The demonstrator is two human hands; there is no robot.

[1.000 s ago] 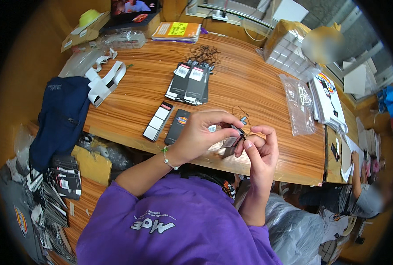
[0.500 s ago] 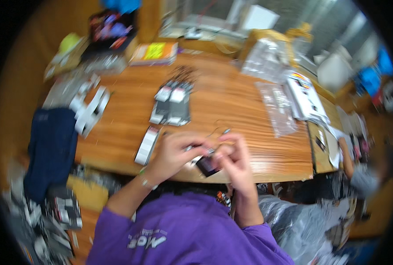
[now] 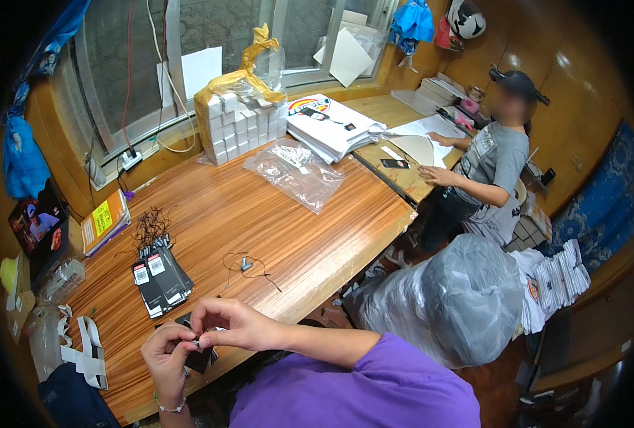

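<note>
White boxes (image 3: 238, 132) beside a window (image 3: 233, 43)

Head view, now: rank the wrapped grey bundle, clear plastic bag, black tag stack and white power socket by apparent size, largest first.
1. Wrapped grey bundle
2. Clear plastic bag
3. Black tag stack
4. White power socket

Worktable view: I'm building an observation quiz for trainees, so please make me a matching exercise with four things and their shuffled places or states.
1. Left hand
2. Black hang tags
3. Clear plastic bag
4. Small white boxes

A. Stacked near the window
B. Wearing a bracelet at the wrist
C. Transparent, spread on the worktable
D. Piled, with black strings at one end

Pairs: 1-B, 2-D, 3-C, 4-A
</note>
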